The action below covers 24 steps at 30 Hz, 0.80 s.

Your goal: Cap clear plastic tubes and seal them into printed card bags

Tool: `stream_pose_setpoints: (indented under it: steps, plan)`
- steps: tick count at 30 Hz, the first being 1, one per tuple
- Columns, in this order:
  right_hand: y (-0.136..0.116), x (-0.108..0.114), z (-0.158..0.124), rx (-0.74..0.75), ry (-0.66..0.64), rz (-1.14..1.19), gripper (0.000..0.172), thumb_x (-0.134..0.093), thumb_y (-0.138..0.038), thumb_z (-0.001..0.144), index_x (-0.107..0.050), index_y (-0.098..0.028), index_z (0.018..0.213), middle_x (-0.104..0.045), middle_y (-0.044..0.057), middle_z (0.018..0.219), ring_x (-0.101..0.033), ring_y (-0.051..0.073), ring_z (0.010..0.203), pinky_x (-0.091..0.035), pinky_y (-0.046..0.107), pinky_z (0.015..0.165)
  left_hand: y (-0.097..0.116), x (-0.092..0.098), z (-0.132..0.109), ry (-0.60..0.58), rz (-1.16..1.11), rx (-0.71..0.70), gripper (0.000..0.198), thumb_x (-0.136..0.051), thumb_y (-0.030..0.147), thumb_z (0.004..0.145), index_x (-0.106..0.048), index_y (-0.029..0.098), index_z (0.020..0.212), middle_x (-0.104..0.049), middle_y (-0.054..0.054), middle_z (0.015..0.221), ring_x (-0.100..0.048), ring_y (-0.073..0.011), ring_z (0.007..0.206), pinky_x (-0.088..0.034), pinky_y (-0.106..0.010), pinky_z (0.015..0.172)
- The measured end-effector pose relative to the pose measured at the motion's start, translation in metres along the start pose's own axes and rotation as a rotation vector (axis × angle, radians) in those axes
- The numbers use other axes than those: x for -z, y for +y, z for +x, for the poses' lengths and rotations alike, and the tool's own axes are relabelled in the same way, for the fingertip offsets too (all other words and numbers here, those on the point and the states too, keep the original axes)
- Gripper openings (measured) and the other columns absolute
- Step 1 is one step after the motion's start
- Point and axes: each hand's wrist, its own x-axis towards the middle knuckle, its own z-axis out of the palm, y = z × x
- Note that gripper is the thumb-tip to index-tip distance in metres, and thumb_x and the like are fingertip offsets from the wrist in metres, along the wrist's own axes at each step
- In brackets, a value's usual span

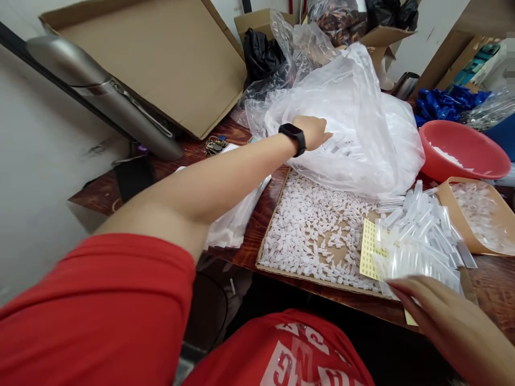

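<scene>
My left hand [313, 132], with a black watch [295, 138] at its wrist, reaches over the mouth of a large clear plastic bag [354, 80]. Its fingers are curled; what they hold, if anything, is hidden. White tube-like pieces [346, 149] lie inside the bag under it. Low on the right, my right hand [438, 305] has its fingers together at the edge of a small clear plastic bag [418, 262] of tubes, apparently pinching it. A yellow label sheet [370, 249] sticks out beside that small bag. Loose clear tubes [426, 214] are heaped just behind it.
Small white plastic tips [301, 230] cover a shallow cardboard tray [322, 280] on the wooden table [249, 252]. At right stand a red bowl [462, 147] and an open box [478, 214] of clear parts. Flat plastic bags [233, 225], keys [215, 145] and a grey cylinder [116, 102] are at left.
</scene>
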Motion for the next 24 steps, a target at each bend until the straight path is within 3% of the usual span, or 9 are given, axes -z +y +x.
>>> stream_pose_setpoints:
  steps: [2, 4, 7, 10, 14, 17, 20, 22, 24]
  plan:
    - [-0.008, -0.022, 0.044, 0.154, -0.126, -0.147, 0.028, -0.045, -0.016, 0.107, -0.069, -0.021, 0.122, -0.075, 0.008, 0.103, -0.075, 0.023, 0.087, -0.060, 0.036, 0.074, 0.003, -0.014, 0.014, -0.043, -0.004, 0.019, 0.061, -0.052, 0.047, 0.106, -0.060, 0.003, 0.149, -0.067, -0.028, 0.144, -0.062, -0.0432, 0.129, -0.044, -0.052, 0.105]
    - [-0.010, -0.041, 0.089, 0.163, -0.237, -0.254, 0.029, -0.045, -0.010, 0.105, -0.068, -0.018, 0.120, -0.073, 0.010, 0.103, -0.073, 0.024, 0.090, -0.058, 0.036, 0.076, 0.004, -0.024, 0.024, -0.089, -0.002, 0.034, 0.062, -0.062, 0.044, 0.103, -0.059, 0.005, 0.151, -0.067, -0.026, 0.146, -0.062, -0.0430, 0.130, -0.047, -0.051, 0.106]
    - [-0.005, -0.062, 0.139, 0.142, -0.275, -0.284, 0.025, -0.050, -0.009, 0.103, -0.067, -0.017, 0.119, -0.070, 0.012, 0.107, -0.070, 0.023, 0.093, -0.055, 0.034, 0.079, 0.001, -0.035, 0.033, -0.147, 0.024, 0.073, 0.053, -0.071, 0.040, 0.100, -0.063, 0.014, 0.146, -0.067, -0.019, 0.145, -0.064, -0.0374, 0.130, -0.051, -0.053, 0.108]
    - [0.002, -0.073, 0.161, 0.142, -0.295, -0.281, 0.022, -0.053, -0.010, 0.103, -0.067, -0.017, 0.117, -0.068, 0.012, 0.108, -0.068, 0.021, 0.092, -0.052, 0.031, 0.078, 0.000, -0.041, 0.035, -0.180, 0.054, 0.121, 0.044, -0.071, 0.039, 0.102, -0.064, 0.018, 0.140, -0.066, -0.013, 0.142, -0.067, -0.0307, 0.125, -0.057, -0.054, 0.105]
    - [0.005, -0.077, 0.168, 0.144, -0.323, -0.266, 0.020, -0.051, -0.011, 0.105, -0.069, -0.017, 0.112, -0.067, 0.010, 0.104, -0.066, 0.018, 0.084, -0.047, 0.028, 0.073, 0.005, -0.037, 0.025, -0.184, 0.052, 0.143, 0.038, -0.072, 0.034, 0.102, -0.066, 0.017, 0.136, -0.067, -0.012, 0.140, -0.068, -0.0298, 0.124, -0.057, -0.054, 0.106]
    - [0.005, -0.078, 0.170, 0.137, -0.326, -0.247, 0.019, -0.052, -0.013, 0.106, -0.071, -0.017, 0.107, -0.066, 0.009, 0.101, -0.063, 0.017, 0.077, -0.043, 0.028, 0.068, 0.011, -0.022, 0.003, -0.135, 0.009, 0.125, 0.038, -0.068, 0.020, 0.101, -0.065, 0.012, 0.139, -0.062, -0.020, 0.147, -0.067, -0.0353, 0.125, -0.053, -0.054, 0.107]
    - [0.006, -0.075, 0.169, 0.128, -0.288, -0.210, 0.019, -0.055, -0.015, 0.105, -0.073, -0.016, 0.101, -0.068, 0.011, 0.099, -0.063, 0.018, 0.077, -0.042, 0.028, 0.065, 0.019, 0.001, -0.038, -0.002, -0.080, 0.052, 0.042, -0.049, 0.012, 0.107, -0.053, 0.003, 0.147, -0.050, -0.029, 0.156, -0.064, -0.0383, 0.127, -0.046, -0.052, 0.108]
    - [0.008, -0.070, 0.166, 0.120, -0.239, -0.166, 0.019, -0.056, -0.017, 0.105, -0.074, -0.016, 0.103, -0.071, 0.012, 0.101, -0.066, 0.019, 0.082, -0.045, 0.029, 0.068, 0.026, 0.014, -0.075, 0.077, -0.163, -0.038, 0.040, -0.033, 0.016, 0.113, -0.044, 0.003, 0.150, -0.051, -0.026, 0.153, -0.061, -0.0330, 0.130, -0.042, -0.048, 0.113]
    - [0.012, -0.063, 0.159, 0.110, -0.185, -0.119, 0.020, -0.056, -0.020, 0.106, -0.076, -0.016, 0.109, -0.074, 0.012, 0.106, -0.069, 0.020, 0.088, -0.050, 0.030, 0.074, 0.034, 0.018, -0.118, 0.055, -0.260, -0.137, 0.034, -0.032, 0.026, 0.117, -0.047, 0.011, 0.144, -0.066, -0.016, 0.132, -0.066, -0.0259, 0.117, -0.047, -0.039, 0.105]
